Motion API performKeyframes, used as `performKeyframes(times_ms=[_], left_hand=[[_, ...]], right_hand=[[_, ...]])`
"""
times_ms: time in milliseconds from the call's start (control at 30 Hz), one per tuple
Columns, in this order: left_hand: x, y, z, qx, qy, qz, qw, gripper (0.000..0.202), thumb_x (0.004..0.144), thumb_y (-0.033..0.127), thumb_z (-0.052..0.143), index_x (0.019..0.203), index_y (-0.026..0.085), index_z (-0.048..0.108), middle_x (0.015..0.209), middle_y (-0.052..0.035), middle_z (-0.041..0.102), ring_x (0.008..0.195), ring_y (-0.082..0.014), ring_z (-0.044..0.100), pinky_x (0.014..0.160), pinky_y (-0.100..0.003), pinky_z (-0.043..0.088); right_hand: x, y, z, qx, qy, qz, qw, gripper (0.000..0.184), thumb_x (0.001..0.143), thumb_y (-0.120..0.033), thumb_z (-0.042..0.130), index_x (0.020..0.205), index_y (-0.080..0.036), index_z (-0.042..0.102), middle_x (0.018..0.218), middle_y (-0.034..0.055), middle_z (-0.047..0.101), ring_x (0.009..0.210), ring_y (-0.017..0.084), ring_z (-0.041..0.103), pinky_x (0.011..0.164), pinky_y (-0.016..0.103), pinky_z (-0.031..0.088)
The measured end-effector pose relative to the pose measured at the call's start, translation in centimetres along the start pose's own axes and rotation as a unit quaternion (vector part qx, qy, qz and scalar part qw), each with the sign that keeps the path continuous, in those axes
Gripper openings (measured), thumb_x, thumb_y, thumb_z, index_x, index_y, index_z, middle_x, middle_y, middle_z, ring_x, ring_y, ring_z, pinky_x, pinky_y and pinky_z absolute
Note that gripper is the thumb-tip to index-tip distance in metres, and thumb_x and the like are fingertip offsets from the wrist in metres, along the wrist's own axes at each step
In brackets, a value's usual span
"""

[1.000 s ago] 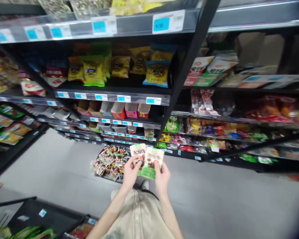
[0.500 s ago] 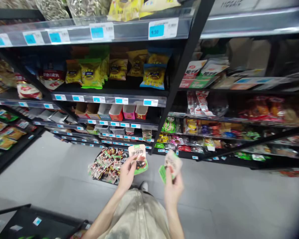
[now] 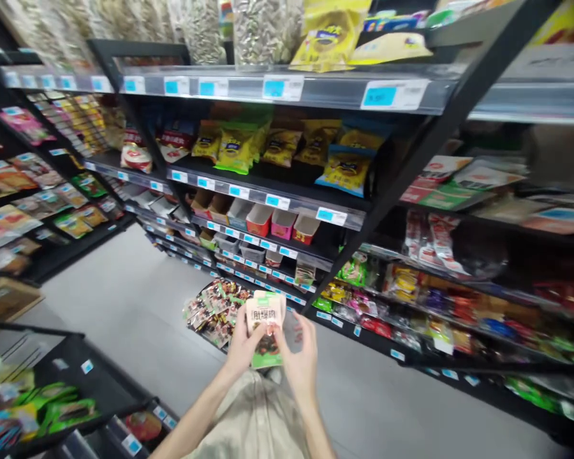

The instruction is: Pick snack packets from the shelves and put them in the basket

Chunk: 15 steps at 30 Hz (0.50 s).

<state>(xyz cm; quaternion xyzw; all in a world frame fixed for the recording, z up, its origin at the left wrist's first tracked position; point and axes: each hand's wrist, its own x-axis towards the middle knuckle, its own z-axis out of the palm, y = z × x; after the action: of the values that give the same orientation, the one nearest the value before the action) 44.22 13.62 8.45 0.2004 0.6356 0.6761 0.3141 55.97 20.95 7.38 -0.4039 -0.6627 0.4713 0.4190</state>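
Held at waist height in front of the body, over the grey floor [image 3: 124, 306]: one white-and-green snack packet [image 3: 266, 325], flat and upright, face towards the camera. It has a green band at top and bottom, large dark Chinese characters across the white upper part (too soft to read with certainty), and a picture of brown meat pieces beneath. The left hand [image 3: 242, 347] is closed on the packet's left edge, thumb on the front, fingers hidden behind. The right hand [image 3: 299, 357] pinches the right edge, thumb laid across the lower front, fingers loosely curled behind; whether another packet sits behind cannot be told. Both forearms come up from the lower edge of the view, elbows in, above beige clothing [image 3: 253, 421]. Just beyond the hands, a heap of small red-and-green packets [image 3: 215, 309] lies on the floor at the foot of the black metal shelving [image 3: 392, 191]. The shelf edges carry blue-and-white price tags [image 3: 332, 215]; their figures are blurred. Yellow snack bags [image 3: 236, 146] stand on the shelf above a row of red and pink open cartons [image 3: 275, 223].
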Motion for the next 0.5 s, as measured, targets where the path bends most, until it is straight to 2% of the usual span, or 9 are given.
performKeyframes(times_ms=[100,167,367,500], left_hand=[[-0.2,0.1,0.5,-0.031,-0.03,-0.005,0.999,0.075,0.085,0.045,0.074,0.148,0.025,0.039,0.125,-0.0119,0.071,0.108,-0.0251,0.072,0.096,-0.038,0.057],[-0.2,-0.1,0.8,-0.023,-0.035,-0.011,0.999,0.074,0.084,0.044,0.075,0.146,0.022,0.041,0.122,-0.0125,0.072,0.106,-0.025,0.072,0.095,-0.038,0.058],[0.2,-1.3,1.4,0.057,-0.048,-0.009,0.997,0.045,0.088,0.047,0.068,0.121,0.019,0.056,0.111,-0.0085,0.073,0.1,-0.0219,0.071,0.092,-0.034,0.056],[0.1,-1.5,1.7,0.08,-0.073,0.0,0.994,0.043,0.089,0.049,0.066,0.119,0.02,0.055,0.111,-0.0084,0.072,0.098,-0.0213,0.071,0.089,-0.032,0.056]], right_hand=[[0.1,0.2,0.4,0.077,-0.11,0.077,0.988,0.044,0.092,-0.05,0.064,0.124,-0.02,0.067,0.115,0.0108,0.073,0.093,0.025,0.07,0.08,0.035,0.057],[-0.2,0.1,0.9,0.113,-0.138,0.103,0.979,0.045,0.095,-0.052,0.059,0.125,-0.019,0.066,0.114,0.0106,0.075,0.095,0.025,0.071,0.084,0.034,0.057],[-1.0,0.5,1.5,0.141,-0.084,0.145,0.976,0.049,0.093,-0.056,0.061,0.118,-0.014,0.066,0.11,0.0123,0.076,0.093,0.024,0.071,0.083,0.031,0.056],[-1.7,1.2,1.1,0.136,-0.063,0.143,0.978,0.046,0.094,-0.054,0.06,0.117,-0.015,0.066,0.109,0.0115,0.076,0.091,0.022,0.069,0.081,0.03,0.055]])
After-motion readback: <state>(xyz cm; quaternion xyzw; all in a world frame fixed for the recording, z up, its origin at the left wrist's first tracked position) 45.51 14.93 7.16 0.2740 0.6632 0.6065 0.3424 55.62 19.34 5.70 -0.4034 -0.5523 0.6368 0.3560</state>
